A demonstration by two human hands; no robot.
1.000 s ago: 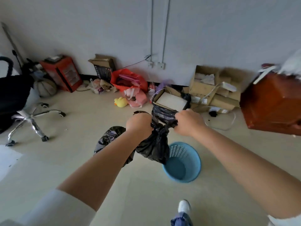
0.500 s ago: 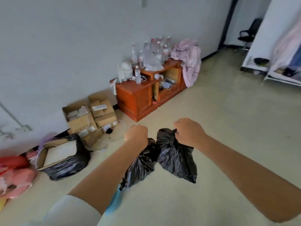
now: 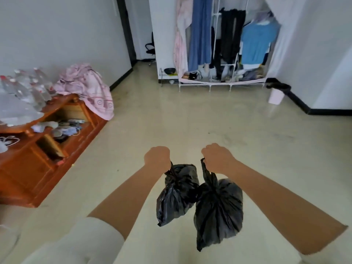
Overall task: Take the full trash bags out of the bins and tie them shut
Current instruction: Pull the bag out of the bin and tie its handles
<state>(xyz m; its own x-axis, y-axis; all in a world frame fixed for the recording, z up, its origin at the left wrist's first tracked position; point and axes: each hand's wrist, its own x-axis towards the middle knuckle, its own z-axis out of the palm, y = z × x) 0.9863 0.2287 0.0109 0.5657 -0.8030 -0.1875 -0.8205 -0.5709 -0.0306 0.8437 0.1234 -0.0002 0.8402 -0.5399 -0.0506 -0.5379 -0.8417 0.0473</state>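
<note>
Two full black trash bags hang in front of me above the floor, both knotted at the neck. My left hand point(image 3: 157, 158) grips the tied top of the smaller bag point(image 3: 176, 195). My right hand point(image 3: 217, 158) grips the tied top of the larger bag point(image 3: 219, 208), which hangs lower and touches the smaller one. A pale bin lined with a black bag point(image 3: 276, 92) stands against the far right wall, beside the wardrobe.
A wooden cabinet point(image 3: 38, 161) stands at the left with plastic bottles point(image 3: 24, 88) and a pink cloth point(image 3: 87, 86) on it. An open fabric wardrobe point(image 3: 221, 42) full of clothes is ahead. A doorway point(image 3: 139, 35) lies at the far left of it. Beige floor stretches between.
My view has swung right, from the blue bin and boxes past the cabinet to the wardrobe. The two bags, first held together, now hang apart, one in each hand.
</note>
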